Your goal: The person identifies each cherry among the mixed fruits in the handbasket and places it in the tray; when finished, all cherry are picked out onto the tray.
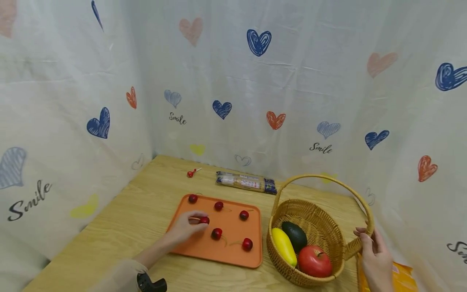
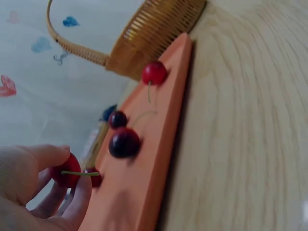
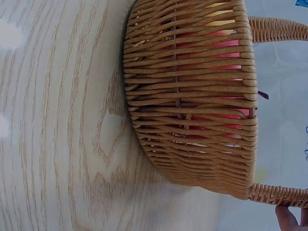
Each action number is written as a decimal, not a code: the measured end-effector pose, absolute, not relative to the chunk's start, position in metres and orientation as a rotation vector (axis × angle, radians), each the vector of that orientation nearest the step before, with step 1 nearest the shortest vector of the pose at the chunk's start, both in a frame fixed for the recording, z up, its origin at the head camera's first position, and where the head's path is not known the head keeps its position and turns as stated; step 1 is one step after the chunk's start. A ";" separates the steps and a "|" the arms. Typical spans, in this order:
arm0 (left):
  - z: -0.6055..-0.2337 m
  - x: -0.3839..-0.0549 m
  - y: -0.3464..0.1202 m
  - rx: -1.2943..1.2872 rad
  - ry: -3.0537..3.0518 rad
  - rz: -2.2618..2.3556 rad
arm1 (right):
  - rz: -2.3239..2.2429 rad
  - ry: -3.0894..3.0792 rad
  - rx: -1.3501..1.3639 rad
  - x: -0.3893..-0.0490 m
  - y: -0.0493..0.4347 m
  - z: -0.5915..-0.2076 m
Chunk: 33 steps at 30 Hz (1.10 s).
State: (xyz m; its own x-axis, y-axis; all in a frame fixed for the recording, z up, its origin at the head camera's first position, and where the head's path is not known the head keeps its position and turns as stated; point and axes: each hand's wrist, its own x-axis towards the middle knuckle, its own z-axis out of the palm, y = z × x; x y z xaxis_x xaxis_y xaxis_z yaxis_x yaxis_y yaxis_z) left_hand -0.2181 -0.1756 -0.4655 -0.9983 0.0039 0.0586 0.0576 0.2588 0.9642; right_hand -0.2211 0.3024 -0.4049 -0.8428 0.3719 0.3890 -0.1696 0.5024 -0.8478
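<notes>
Between thumb and fingers, my left hand point(image 1: 189, 226) pinches a dark red cherry point(image 2: 67, 171) with a green stem, held above the orange tray point(image 1: 204, 253). Several other cherries lie spread on that tray, one of them a cherry point(image 1: 247, 244) near its right front corner. My right hand point(image 1: 377, 255) grips the right side of the handle of a wicker basket point(image 1: 271, 243). Inside the basket are a yellow oblong fruit point(image 1: 284, 246), a dark green avocado point(image 1: 294, 236) and a red apple-like fruit point(image 1: 315, 261). Only a few right fingertips point(image 3: 287, 217) show in the right wrist view.
Behind the tray lies a long clear packet point(image 1: 246, 182) with dark blue ends. A small red lollipop-like item point(image 1: 191, 173) is at the back left of the wooden table point(image 1: 146, 202). An orange-yellow package point(image 1: 403, 278) sits by the right hand. A heart-printed curtain point(image 1: 233, 73) encloses the table.
</notes>
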 end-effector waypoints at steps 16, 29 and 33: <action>-0.485 -0.213 -0.206 -0.271 -2.679 -1.136 | 1.342 -2.226 -0.174 -0.215 0.305 -0.406; -0.486 -0.210 -0.207 -0.340 -2.705 -0.946 | 1.324 -2.245 -0.191 -0.212 0.302 -0.408; -0.476 -0.219 -0.203 -0.337 -2.673 -0.958 | 1.302 -2.270 -0.218 -0.216 0.300 -0.405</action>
State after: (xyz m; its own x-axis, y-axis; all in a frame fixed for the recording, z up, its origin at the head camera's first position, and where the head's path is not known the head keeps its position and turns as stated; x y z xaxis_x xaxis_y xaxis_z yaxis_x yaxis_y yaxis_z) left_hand -0.2193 -0.2033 -0.4761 -0.9333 0.1229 0.3374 0.3092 0.7527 0.5812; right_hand -0.2163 0.3003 -0.4052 -0.8571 0.3789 0.3490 -0.1099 0.5275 -0.8424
